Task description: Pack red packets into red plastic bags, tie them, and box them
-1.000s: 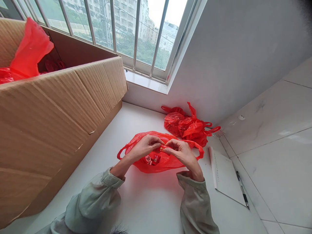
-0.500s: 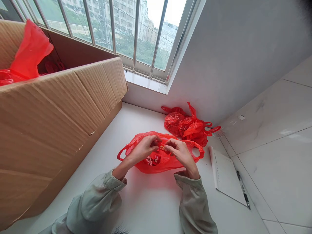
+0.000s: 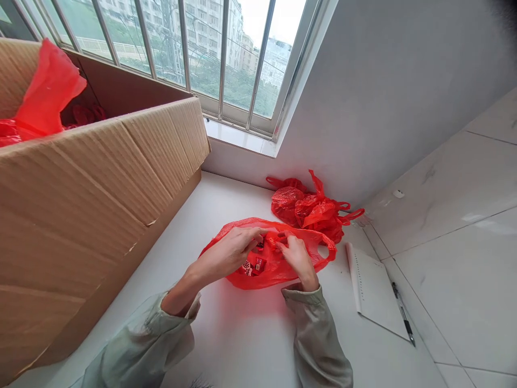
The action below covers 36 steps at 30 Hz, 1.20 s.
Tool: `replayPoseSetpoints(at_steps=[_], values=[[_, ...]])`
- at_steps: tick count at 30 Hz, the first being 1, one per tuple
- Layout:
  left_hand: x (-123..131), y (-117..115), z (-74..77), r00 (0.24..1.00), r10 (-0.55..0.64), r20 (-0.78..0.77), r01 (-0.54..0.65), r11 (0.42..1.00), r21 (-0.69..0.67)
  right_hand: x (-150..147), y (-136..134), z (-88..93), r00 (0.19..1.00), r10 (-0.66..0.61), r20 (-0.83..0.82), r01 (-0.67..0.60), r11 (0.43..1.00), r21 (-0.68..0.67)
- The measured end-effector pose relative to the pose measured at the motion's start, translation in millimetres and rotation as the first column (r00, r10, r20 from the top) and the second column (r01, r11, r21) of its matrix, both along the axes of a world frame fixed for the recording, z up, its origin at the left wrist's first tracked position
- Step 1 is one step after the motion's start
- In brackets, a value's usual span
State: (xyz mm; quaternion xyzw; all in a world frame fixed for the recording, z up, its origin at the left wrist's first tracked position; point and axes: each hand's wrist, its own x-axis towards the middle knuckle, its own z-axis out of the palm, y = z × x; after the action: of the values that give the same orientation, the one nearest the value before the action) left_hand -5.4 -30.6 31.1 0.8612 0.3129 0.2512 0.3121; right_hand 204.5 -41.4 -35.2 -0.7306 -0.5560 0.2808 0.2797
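Note:
A red plastic bag (image 3: pixel 278 269) lies flat on the white surface in front of me, with small red wrapped sweets (image 3: pixel 253 265) showing through it. My left hand (image 3: pixel 228 252) rests on the bag's upper left part, its fingers curled and pinching the plastic near the opening. Close beside it, my right hand (image 3: pixel 297 257) pinches the bag's plastic near the middle. The fingertips of both hands almost meet over the bag.
A large open cardboard box (image 3: pixel 92 188) with red bags (image 3: pixel 44 94) inside fills the left. Tied red bags (image 3: pixel 311 207) are heaped by the wall behind. A white notebook (image 3: pixel 374 293) and a pen (image 3: pixel 402 312) lie to the right. A barred window (image 3: pixel 194 48) is at the back.
Both hands have moved down and closer onto the bag. The small item pinched between the fingertips before is no longer visible.

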Motion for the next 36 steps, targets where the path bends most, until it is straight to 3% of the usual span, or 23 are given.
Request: replayPoseSetpoints(at_steps=[5,10,13,15,18,21,25,27,29,31,33,36], values=[[-17,-3,20.8,0.997,-0.043,0.06,0.05,0.993,-0.107,0,-11,17.4,0.983,0.18,-0.042,-0.183,0.978,-0.096],[-33,-5,31.5,0.977,0.212,0.029,-0.214,0.975,0.065,4,-23,29.0,0.954,0.276,0.115,-0.269,0.961,-0.071],[-39,-5,25.7,0.916,0.387,-0.108,-0.362,0.912,0.194,6,-32,38.0,0.901,0.407,0.152,-0.395,0.913,-0.104],[-44,-6,20.0,0.852,0.453,-0.262,-0.411,0.889,0.203,8,-41,49.5,0.889,0.445,0.109,-0.438,0.895,-0.082],[-55,-9,14.9,0.797,0.35,-0.492,-0.359,0.93,0.08,14,-57,71.3,0.924,0.375,0.071,-0.379,0.923,0.062],[-67,-12,15.5,0.802,0.231,-0.551,-0.308,0.95,-0.05,26,-70,85.4,0.97,0.18,0.164,-0.216,0.946,0.24],[-75,-13,22.5,0.861,0.287,-0.42,-0.357,0.929,-0.095,45,-81,80.7,0.899,-0.194,0.393,0.029,0.921,0.389],[-73,-13,29.6,0.887,0.359,-0.29,-0.396,0.915,-0.077,51,-84,74.9,0.875,-0.213,0.436,0.063,0.941,0.334],[-69,-12,38.7,0.894,0.435,-0.107,-0.445,0.891,-0.095,55,-86,72.7,0.905,-0.123,0.406,0.026,0.971,0.236],[-64,-13,47.3,0.889,0.448,0.094,-0.424,0.883,-0.198,57,-88,75.3,0.943,-0.072,0.326,0.012,0.983,0.182],[-61,-14,53.7,0.865,0.413,0.284,-0.323,0.893,-0.313,57,-91,80.9,0.979,-0.105,0.174,0.066,0.974,0.219],[-58,-18,59.0,0.751,0.447,0.485,-0.285,0.883,-0.373,58,-95,88.7,0.965,-0.15,-0.216,0.23,0.879,0.417]])
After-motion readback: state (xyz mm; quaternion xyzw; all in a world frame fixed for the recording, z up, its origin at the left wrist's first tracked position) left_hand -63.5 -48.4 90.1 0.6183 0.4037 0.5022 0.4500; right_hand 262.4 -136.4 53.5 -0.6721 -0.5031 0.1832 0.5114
